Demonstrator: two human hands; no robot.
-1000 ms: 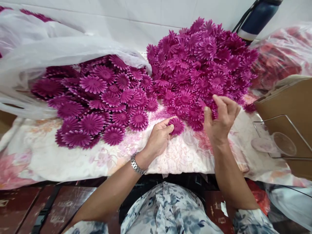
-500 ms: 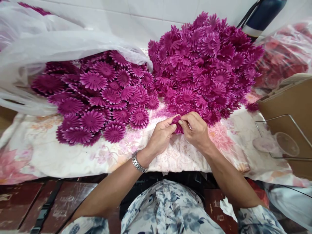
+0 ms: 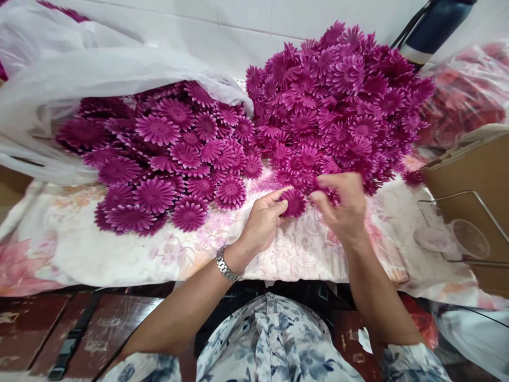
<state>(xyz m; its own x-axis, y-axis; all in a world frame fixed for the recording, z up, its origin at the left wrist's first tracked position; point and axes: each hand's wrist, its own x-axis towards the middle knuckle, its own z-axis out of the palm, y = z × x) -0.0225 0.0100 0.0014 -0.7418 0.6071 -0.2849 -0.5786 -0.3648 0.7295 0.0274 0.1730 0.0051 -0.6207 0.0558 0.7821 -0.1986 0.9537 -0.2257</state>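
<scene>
Centre of frame: left hand (image 3: 263,222) pinches single flower (image 3: 295,204) between thumb and fingers, over cloth-covered desk (image 3: 314,260). Just to right, right hand (image 3: 345,206) is blurred: thumb and forefinger look parted; whether something thin is between, cannot tell. Step seems handling of one flower; next move calls for steady left grip. Farther: big heap (image 3: 338,111) upper right, second heap (image 3: 157,159) left, partly inside white bag (image 3: 119,69).
</scene>
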